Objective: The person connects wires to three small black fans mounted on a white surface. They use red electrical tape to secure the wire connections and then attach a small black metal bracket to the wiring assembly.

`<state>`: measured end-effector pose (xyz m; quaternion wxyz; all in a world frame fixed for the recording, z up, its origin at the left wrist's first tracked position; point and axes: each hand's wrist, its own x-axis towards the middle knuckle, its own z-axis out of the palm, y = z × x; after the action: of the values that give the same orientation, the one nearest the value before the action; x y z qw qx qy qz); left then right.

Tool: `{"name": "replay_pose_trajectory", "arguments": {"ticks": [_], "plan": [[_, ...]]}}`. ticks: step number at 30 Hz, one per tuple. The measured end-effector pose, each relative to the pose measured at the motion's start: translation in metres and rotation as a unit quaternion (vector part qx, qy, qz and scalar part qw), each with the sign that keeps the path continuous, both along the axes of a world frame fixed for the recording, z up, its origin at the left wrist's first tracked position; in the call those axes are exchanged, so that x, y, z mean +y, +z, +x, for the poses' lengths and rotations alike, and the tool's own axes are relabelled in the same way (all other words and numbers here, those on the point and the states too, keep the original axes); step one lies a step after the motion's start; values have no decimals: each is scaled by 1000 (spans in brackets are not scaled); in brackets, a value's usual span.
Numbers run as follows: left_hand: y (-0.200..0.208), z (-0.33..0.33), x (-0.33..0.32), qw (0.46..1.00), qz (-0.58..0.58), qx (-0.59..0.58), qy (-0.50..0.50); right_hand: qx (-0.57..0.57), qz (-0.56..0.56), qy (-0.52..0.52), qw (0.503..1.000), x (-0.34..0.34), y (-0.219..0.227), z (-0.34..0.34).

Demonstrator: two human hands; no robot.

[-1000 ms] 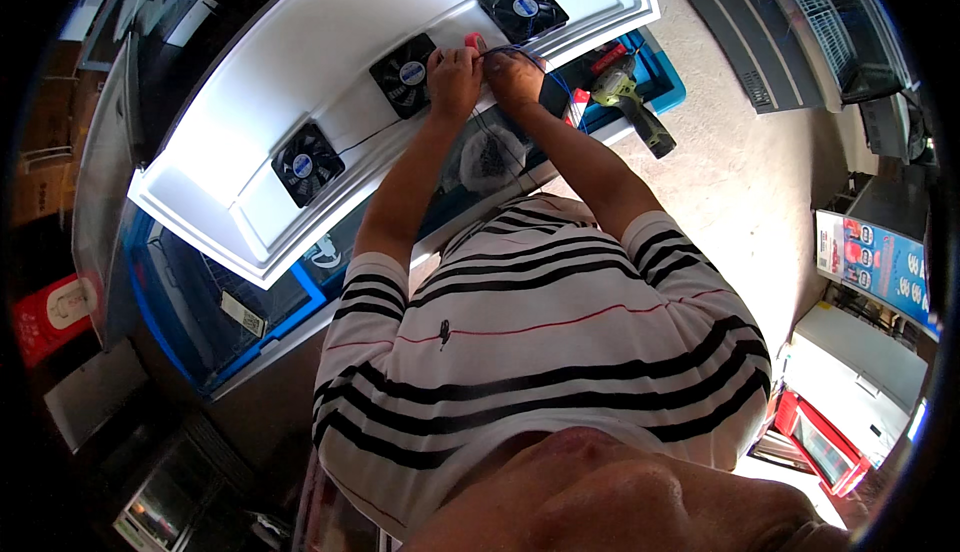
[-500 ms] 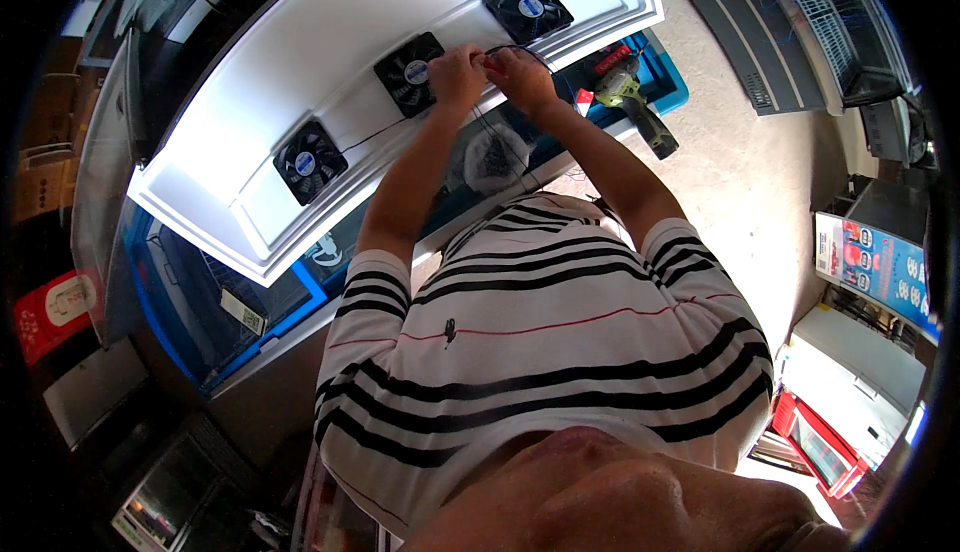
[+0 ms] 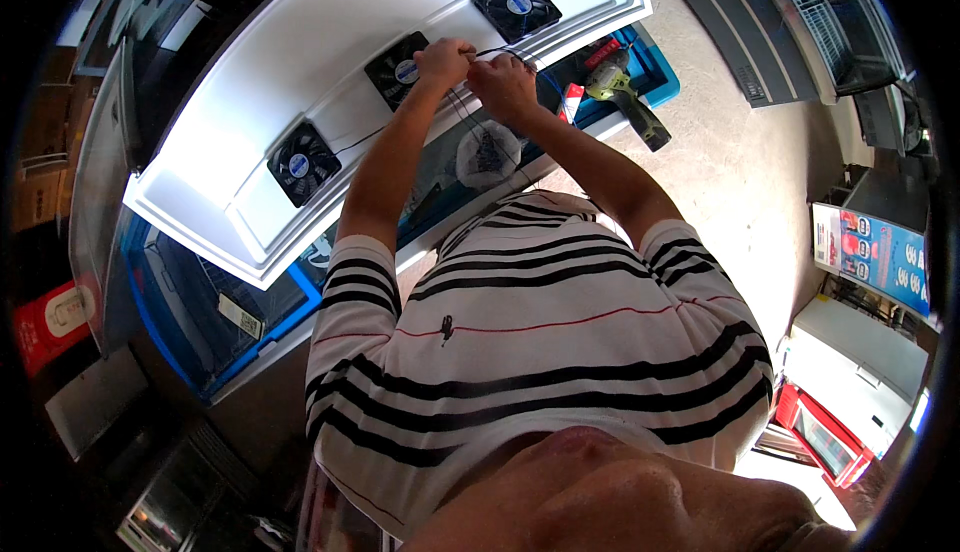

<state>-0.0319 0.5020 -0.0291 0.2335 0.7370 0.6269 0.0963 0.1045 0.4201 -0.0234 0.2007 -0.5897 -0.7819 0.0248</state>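
Pale floor beside a white panel strung with dark wires

Left hand and right hand are together over the panel's near edge, fingers curled. Dark wires arc out from between them over the right hand, and thin strands hang below. Fingertips are largely hidden, so I cannot tell which hand grips the wires.

Just left of the left hand sits the middle axial fan, partly covered by it; beyond the right hand is another axial fan, and a third axial fan lies farther to the hands' left, nearer the body. To the right of the right hand are a red-and-white box and a green cordless drill. Below and left of both hands, a blue-framed glass-topped cabinet extends under the panel.
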Motion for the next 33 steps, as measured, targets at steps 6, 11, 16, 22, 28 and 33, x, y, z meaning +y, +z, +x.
{"name": "replay_pose_trajectory", "arguments": {"ticks": [6, 11, 16, 22, 28, 33], "plan": [[-4, -5, 7, 997, -59, -2, -43, 112, -193, -55, 973, -9, 10, -5], [-10, -3, 16, 991, -49, 3, -121, 244, -275, -42, 929, 1, -10, 15], [-34, -11, 40, 984, -123, -19, -126, 373, -398, -28, 838, 4, -9, 28], [-33, -10, 47, 978, -149, -85, -121, 324, -391, -13, 861, -7, -3, 36], [-14, -5, 39, 983, -31, 44, -174, 222, -344, -18, 912, 0, -3, 40], [-31, -12, 50, 968, -4, 122, -219, 213, -347, 33, 913, 9, -10, 47]]}}
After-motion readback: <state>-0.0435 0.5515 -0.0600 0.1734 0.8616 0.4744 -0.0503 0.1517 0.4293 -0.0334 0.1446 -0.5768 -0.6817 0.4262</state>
